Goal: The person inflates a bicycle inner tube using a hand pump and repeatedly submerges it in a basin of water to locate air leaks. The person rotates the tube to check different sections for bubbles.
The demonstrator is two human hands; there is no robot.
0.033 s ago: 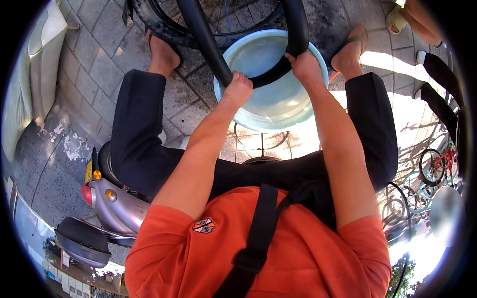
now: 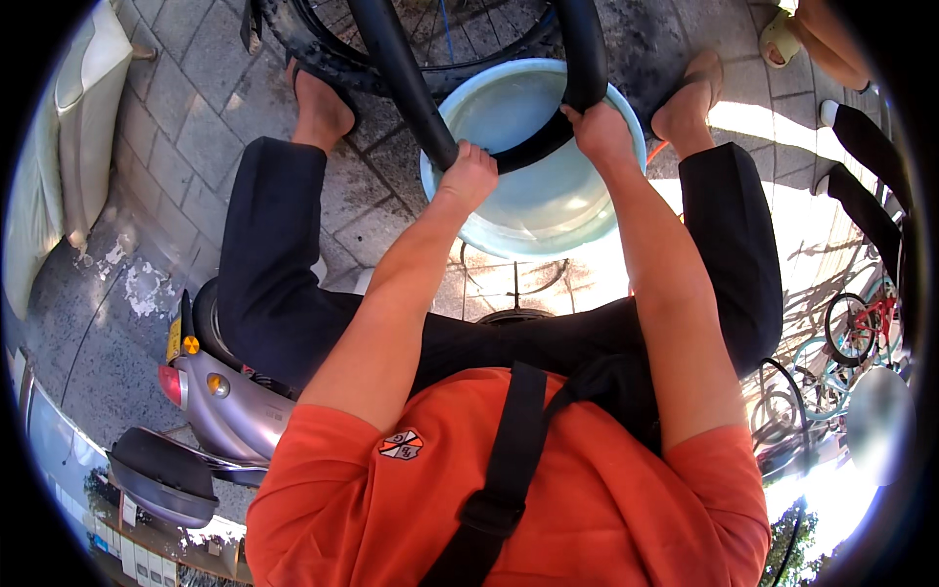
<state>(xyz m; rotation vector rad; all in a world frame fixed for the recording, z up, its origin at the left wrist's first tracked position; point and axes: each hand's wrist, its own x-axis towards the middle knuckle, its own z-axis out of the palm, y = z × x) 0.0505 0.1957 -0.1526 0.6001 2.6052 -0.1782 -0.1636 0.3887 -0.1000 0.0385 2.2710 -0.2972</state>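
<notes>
A black bicycle inner tube (image 2: 399,78) hangs in a loop over a pale blue plastic basin (image 2: 533,249). Clear water (image 2: 509,103) seems to fill the basin's lower part. My left hand (image 2: 469,176) is wrapped round the tube on the left side of the basin. At the right side, my right hand (image 2: 599,132) grips the same tube. Between the two hands the tube curves down into the basin; how deep it sits in the water I cannot tell. The tube's upper ends run out past the top edge of view.
A bicycle wheel (image 2: 342,61) with a tyre lies just beyond the basin. To the left stand a grey-purple scooter (image 2: 235,401) and a covered pale object (image 2: 83,127). Other people's feet (image 2: 781,44) and legs (image 2: 866,147) are at the right, with parked bicycles (image 2: 851,328) nearby.
</notes>
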